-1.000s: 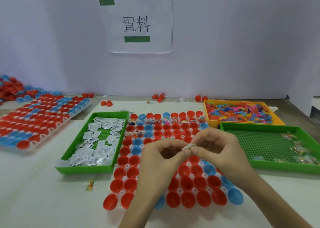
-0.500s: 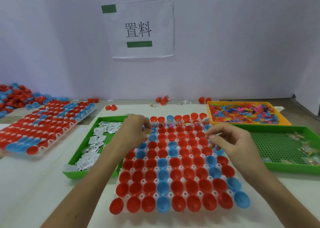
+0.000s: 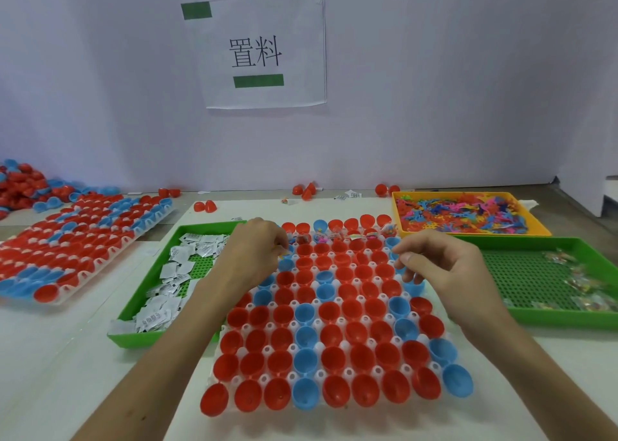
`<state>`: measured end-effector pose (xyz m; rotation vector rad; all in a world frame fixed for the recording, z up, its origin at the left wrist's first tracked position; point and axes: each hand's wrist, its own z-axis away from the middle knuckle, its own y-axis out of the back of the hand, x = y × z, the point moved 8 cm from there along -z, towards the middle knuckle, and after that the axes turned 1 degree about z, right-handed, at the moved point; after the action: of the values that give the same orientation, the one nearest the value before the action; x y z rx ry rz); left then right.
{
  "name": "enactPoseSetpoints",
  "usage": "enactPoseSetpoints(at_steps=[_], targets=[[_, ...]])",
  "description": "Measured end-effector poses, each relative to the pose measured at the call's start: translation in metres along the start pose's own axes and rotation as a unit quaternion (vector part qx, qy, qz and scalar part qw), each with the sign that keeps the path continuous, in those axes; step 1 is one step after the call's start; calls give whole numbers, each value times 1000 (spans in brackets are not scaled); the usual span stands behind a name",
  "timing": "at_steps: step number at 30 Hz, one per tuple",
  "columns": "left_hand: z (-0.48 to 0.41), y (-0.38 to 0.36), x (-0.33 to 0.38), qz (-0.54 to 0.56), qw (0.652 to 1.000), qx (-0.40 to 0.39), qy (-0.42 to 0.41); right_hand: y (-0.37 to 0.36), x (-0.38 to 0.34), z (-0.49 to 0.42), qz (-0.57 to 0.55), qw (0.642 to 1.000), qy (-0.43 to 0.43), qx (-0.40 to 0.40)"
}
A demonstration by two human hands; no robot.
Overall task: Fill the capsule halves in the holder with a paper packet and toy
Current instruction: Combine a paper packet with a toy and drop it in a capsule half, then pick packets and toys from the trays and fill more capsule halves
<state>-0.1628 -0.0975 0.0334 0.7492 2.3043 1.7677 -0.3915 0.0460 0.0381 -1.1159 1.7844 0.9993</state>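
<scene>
A white holder (image 3: pixel 349 371) in front of me carries rows of red capsule halves (image 3: pixel 334 311) and blue capsule halves (image 3: pixel 304 360). Some in the back rows hold wrapped toys (image 3: pixel 335 235). My left hand (image 3: pixel 249 256) hovers over the holder's far left corner, fingers curled, with a small yellowish piece (image 3: pixel 278 255) pinched at the fingertips. Over the far right side is my right hand (image 3: pixel 434 266), thumb and forefinger close together; what it holds, if anything, does not show. Paper packets (image 3: pixel 177 261) lie in the green tray (image 3: pixel 132 308) on the left.
An orange tray (image 3: pixel 538 230) of colourful plastic toys stands at the back right. In front of it, a green tray (image 3: pixel 568 321) holds a few wrapped toys (image 3: pixel 582 293). A second filled holder (image 3: pixel 67 240) and a pile of loose capsule halves (image 3: pixel 23 186) are at the left.
My hands met over the holder's middle, pinching a white packet together. They have parted: the left went to the far left rows, the right to the far right rows.
</scene>
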Motion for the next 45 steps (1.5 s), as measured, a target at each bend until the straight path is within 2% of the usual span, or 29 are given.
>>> enactPoseSetpoints(at_steps=[4,13,17,22,34,45], targets=[[-1,2,2,-14,999,21,-21,0,-1,1,-4,1000,1,0],[-2,-10,2,-82,996,-12,-24,0,1,1,-7,1000,-6,4],[-3,-12,3,-71,997,-19,-24,0,1,1,-11,1000,-7,4],[-2,-6,-1,-13,1000,14,-19,0,0,0,-8,1000,-7,1],[1,-11,4,-23,999,3,-37,-1,0,1,1,1000,-10,-1],[2,-19,6,-15,999,-46,-24,-3,0,2,9,1000,-12,-8]])
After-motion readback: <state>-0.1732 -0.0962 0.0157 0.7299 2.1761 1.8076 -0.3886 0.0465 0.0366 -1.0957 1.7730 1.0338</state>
